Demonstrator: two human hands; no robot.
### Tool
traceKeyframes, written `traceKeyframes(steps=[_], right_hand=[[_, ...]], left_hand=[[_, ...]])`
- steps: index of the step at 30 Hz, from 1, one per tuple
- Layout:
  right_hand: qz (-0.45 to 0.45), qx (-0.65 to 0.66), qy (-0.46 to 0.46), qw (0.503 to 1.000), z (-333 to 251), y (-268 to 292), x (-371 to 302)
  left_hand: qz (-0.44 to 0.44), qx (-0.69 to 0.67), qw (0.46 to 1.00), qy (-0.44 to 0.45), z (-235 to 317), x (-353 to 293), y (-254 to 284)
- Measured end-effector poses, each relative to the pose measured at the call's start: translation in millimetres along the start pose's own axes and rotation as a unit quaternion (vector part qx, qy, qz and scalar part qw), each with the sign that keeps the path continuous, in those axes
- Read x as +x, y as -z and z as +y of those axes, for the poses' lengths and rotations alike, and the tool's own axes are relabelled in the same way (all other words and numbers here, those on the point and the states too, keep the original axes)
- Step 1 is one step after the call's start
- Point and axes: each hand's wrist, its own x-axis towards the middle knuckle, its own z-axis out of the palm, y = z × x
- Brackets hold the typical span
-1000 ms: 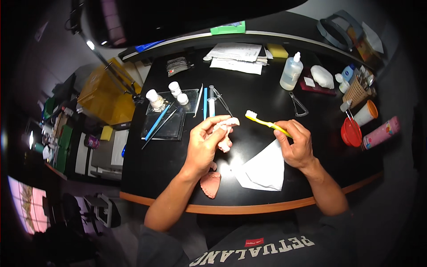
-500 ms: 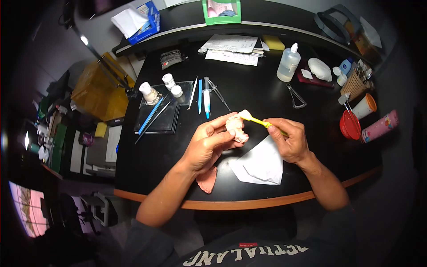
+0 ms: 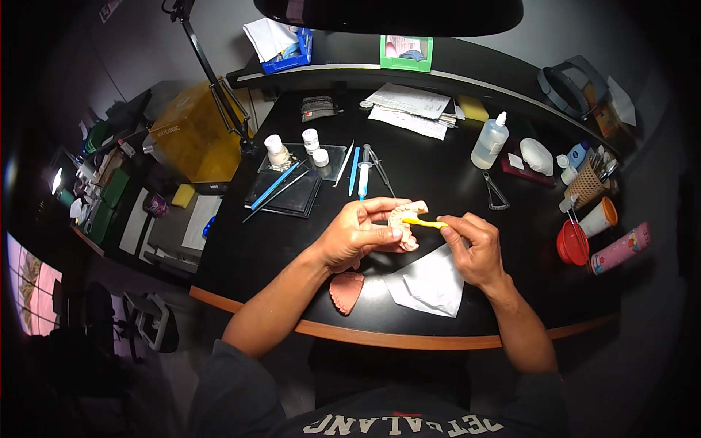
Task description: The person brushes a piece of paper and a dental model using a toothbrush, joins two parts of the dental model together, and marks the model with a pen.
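Above the front part of the table, my left hand [image 3: 356, 235] is closed round a pale pink dental cast [image 3: 400, 217], thumb on the near side. My right hand [image 3: 478, 252] pinches the handle of a yellow toothbrush [image 3: 432, 225]. The brush's head lies against the middle of the cast, and its bristles are hard to make out. Below my left hand, a second, darker pink dental cast [image 3: 346, 293] rests on the table. A folded white sheet [image 3: 431, 283] lies beneath my right hand, near the table's front edge.
On the left, small white jars [image 3: 276, 148] stand by blue-handled tools [image 3: 274, 186]. A syringe [image 3: 364, 177] lies beyond my left hand. Rightward are a clear bottle [image 3: 491, 140], a metal caliper [image 3: 496, 193], a red bowl [image 3: 572, 243] and a pink tube [image 3: 621, 248]. A dark lamp [image 3: 394, 14] hangs overhead.
The toothbrush head has moved from the cast's far end to its middle. The cast has turned a little in my left hand. The whole view has shifted, showing the lamp above.
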Motion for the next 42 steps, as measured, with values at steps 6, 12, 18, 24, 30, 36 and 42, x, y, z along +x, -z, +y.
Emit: traceKeyframes(steps=[6, 12, 18, 24, 30, 36, 42], right_hand=[[-0.014, -0.031, -0.014, 0.999, -6.8, 0.3, 0.5], [0.015, -0.03, -0.002, 0.999, -7.9, 2.8, 3.9], [0.017, -0.02, -0.041, 0.999, -12.1, 1.3, 5.5], [0.027, 0.029, -0.082, 0.996, -16.3, 7.1, 2.0], [0.005, 0.054, -0.07, 0.996, -16.6, -3.7, -1.9], [-0.018, 0.03, -0.083, 0.996, -13.4, 2.1, -2.3], [0.02, 0.055, -0.058, 0.997, -16.0, 3.3, -0.6]], left_hand=[[-0.001, 0.013, 1.0, -0.004, 8.6, -2.4, -3.8], [-0.009, 0.019, 1.0, -0.008, 8.7, 0.5, -4.7], [0.024, 0.002, 1.0, -0.013, 4.6, 1.0, 1.1], [0.057, 0.053, 0.996, -0.034, -5.6, 5.0, 0.2], [0.056, 0.083, 0.992, -0.079, -9.0, 5.1, -5.6], [0.095, 0.078, 0.986, -0.116, -3.8, 5.0, -13.4], [0.094, 0.123, 0.981, -0.115, -4.0, 4.7, -14.0]])
